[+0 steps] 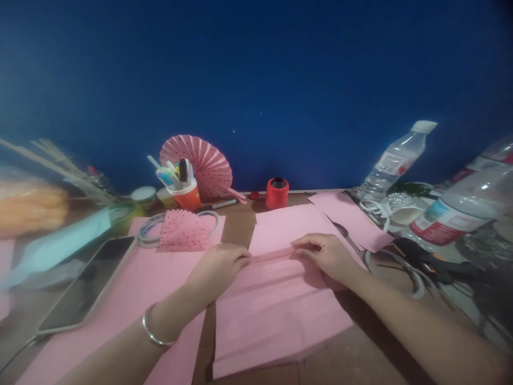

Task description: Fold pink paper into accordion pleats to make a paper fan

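Note:
A sheet of pink paper lies in front of me, with parallel creases running across it. My left hand, a silver bangle on its wrist, is closed at the left end of a raised fold, fingertips pressed together on the paper. At the fold's right end, my right hand pinches the paper between thumb and index finger. More pink paper lies under my left forearm. Beyond it, a dotted pleated pink piece rests over rolls of tape.
A dotted pink paper fan stands behind a cup of pens. Near the blue wall is a red spool. A phone lies left. Plastic bottles, cables and pink paper offcuts crowd the right.

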Motion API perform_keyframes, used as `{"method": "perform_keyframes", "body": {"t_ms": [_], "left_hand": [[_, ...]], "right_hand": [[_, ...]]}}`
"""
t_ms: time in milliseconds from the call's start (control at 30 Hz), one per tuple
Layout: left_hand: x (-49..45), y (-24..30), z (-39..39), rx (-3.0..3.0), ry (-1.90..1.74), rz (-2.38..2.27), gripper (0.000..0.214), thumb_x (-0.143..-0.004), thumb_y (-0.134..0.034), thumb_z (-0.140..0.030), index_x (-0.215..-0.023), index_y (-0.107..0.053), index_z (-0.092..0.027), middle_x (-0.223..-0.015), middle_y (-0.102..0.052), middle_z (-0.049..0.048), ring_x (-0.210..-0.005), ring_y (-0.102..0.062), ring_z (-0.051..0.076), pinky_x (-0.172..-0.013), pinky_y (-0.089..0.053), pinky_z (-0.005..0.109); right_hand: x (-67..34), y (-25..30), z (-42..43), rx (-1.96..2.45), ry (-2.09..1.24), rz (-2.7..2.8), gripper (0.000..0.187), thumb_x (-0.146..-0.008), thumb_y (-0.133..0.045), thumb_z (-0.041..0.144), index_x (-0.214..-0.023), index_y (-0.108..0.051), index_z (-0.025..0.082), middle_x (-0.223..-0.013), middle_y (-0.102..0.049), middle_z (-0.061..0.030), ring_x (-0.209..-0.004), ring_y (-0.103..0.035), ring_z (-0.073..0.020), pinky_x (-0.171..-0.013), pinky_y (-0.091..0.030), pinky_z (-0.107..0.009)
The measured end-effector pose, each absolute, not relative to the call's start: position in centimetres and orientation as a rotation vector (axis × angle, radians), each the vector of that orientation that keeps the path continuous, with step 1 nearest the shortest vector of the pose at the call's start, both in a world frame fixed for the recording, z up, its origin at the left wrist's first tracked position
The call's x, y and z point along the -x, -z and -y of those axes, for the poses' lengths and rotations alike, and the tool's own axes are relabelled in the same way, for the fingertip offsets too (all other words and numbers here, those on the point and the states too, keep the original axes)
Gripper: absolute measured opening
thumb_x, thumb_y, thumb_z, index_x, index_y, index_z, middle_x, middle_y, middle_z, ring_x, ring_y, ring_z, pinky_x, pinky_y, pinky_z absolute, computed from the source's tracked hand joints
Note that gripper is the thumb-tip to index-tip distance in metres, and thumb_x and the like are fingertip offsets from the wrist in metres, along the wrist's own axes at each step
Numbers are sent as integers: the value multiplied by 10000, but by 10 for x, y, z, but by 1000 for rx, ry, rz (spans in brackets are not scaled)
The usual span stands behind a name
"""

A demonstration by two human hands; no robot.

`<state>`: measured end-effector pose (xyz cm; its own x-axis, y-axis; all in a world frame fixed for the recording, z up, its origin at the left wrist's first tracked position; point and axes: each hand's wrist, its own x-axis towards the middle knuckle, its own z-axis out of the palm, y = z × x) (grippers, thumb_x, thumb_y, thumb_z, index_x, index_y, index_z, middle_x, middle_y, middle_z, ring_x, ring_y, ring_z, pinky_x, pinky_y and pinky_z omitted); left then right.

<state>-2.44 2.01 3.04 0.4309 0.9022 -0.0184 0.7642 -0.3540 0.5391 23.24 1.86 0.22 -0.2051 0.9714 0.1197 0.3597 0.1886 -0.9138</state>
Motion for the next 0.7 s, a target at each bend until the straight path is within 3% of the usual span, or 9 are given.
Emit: {"method": "perform_keyframes", "body": {"t_ms": [300,533,700], "left_hand": [[40,-17,-44,-1767,-762,-1470,199,-763,-512,-326,-825,-603,-161,-801,-640,27,-773,-582,164,-703,-453,273],[28,-31,-21,-2660,-427,-1493,217,-852,-399,-274,-819,-580,-159,-813,-603,67,-838,-536,209,-776,-399,361],[14,-29,-6,-2768,-256,-1387,239,-870,-389,-279,-1045,-506,-165,-869,-578,65,-827,-528,208,-723,-424,355]], "right_hand": [[-236,-9,-25,1402,-807,1573,204,-675,-621,308,-820,-700,187,-831,-704,-50,-767,-644,-210,-696,-520,-323],[-230,-3,-19,1348,-811,1700,189,-728,-591,300,-854,-687,198,-886,-695,-52,-825,-636,-208,-724,-510,-326],[-223,2,-12,1293,-824,1803,196,-773,-557,304,-899,-672,209,-912,-684,-50,-825,-630,-196,-711,-508,-316]]}}
